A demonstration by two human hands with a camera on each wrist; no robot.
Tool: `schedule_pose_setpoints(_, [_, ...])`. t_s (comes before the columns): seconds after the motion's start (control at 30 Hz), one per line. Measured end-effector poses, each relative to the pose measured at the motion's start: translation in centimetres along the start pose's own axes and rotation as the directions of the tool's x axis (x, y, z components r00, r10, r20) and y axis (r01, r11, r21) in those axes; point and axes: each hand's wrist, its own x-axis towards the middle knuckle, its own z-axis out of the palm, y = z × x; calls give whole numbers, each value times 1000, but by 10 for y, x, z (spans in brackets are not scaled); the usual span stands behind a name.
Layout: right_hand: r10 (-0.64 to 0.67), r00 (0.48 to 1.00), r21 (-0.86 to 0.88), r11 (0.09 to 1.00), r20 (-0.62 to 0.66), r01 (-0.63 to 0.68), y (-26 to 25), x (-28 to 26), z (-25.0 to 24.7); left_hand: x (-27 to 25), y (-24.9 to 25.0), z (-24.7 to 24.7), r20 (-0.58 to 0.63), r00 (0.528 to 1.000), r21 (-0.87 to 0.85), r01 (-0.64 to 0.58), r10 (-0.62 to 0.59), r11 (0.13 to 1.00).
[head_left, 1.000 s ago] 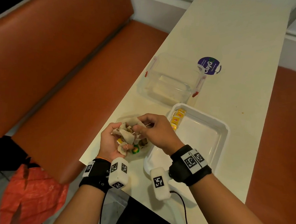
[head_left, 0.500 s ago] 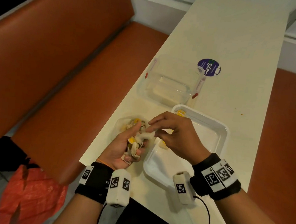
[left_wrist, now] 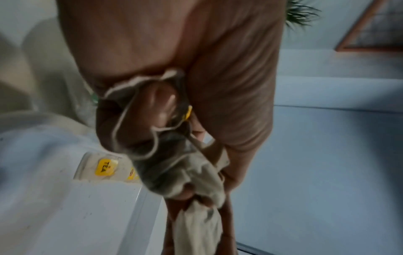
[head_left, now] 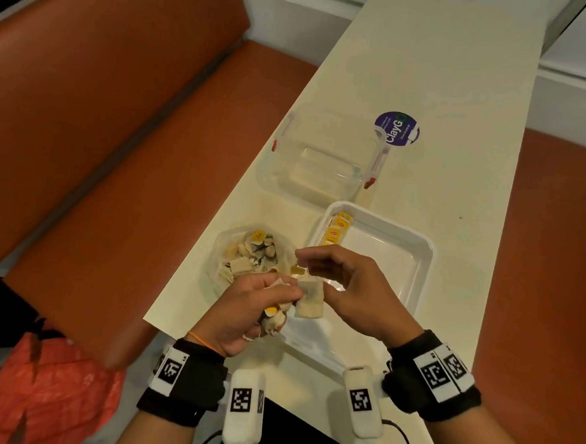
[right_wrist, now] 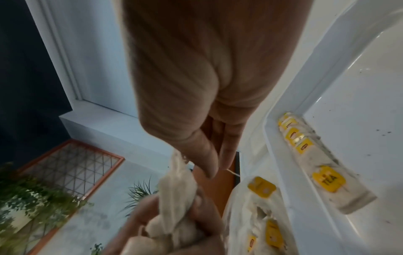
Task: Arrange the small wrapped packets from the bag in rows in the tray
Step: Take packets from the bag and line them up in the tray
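Fingers of the left hand (head_left: pixel 245 308) are curled round a bunch of crumpled beige tea packets (head_left: pixel 273 318); more remain in the clear plastic bag (head_left: pixel 248 253) at the table's left edge. One string seems pinched by the right hand (head_left: pixel 352 287). Only one short row lies along the white rectangular tray (head_left: pixel 423 264)'s left wall.

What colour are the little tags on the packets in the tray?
Yellow tags, one reading TEA; clearest in the right wrist view.
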Motion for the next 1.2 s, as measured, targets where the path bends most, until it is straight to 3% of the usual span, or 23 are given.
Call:
schedule_pose_setpoints(0.2, [87, 990, -106, 989, -111, -99, 6, -5, 7, -17, 5, 6, 100, 995, 86, -34, 25, 996])
schedule_pose_setpoints(0.4, [197, 971, -67, 976, -138, -208, 12, -9, -17, -23, 2, -3, 122, 993, 84, -3, -7, 996])
schedule_pose_setpoints(0.63, [277, 956, -298, 909, -90, -292, 14, -9, -48, -26, 4, -14, 79, 997, 7, 26, -27, 1000])
schedule_pose_setpoints(0.7, [267, 962, -277, 921, -59, -272, 13, -9, -41, -25, 5, -13, 61, 998, 9, 31, -31, 999])
schedule_pose_setpoints(0.8, [201, 974, -322, 934, 105, -158, 14, -9, -18, -23, 6, -13, 60, 998, 38, 31, -34, 999])
schedule_pose_setpoints(0.87, [159, 962, -385, 921, 222, -63, 15, -7, 5, -22, 6, -13, 76, 997, 54, 25, -29, 998])
schedule_pose_setpoints(0.97, [106, 952, -394, 919, 288, 17, 20, -5, 35, -23, 8, -15, 109, 994, 58, 16, -22, 998])
schedule_pose_setpoints(1.1, [96, 960, -301, 954, 263, -13, 22, -7, 46, -27, 11, -23, 125, 992, 19, 10, -12, 1000])
schedule_pose_setpoints(1.2, [175, 953, -255, 961, 246, -111, 21, -7, 35, -27, 11, -34, 103, 995, 13, 7, -8, 1000])
